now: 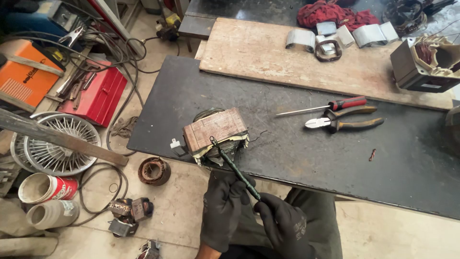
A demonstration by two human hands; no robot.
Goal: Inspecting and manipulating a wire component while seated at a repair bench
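A brown block-shaped transformer [215,128] with wound coils sits at the near edge of the dark metal bench [297,153]. A thin dark green rod-like tool [235,168] runs from its front face down toward me. My left hand [223,208], in a black glove, wraps the rod's lower part. My right hand [282,223], also gloved, pinches the rod's bottom end. Both hands hang below the bench edge.
Side cutters [342,123] and a red-handled screwdriver [330,105] lie on the bench to the right. A wooden board [268,52] carries metal pieces and a red rag. On the floor: a red toolbox [98,93], a fan grille [57,144], cables, cans, small motor parts.
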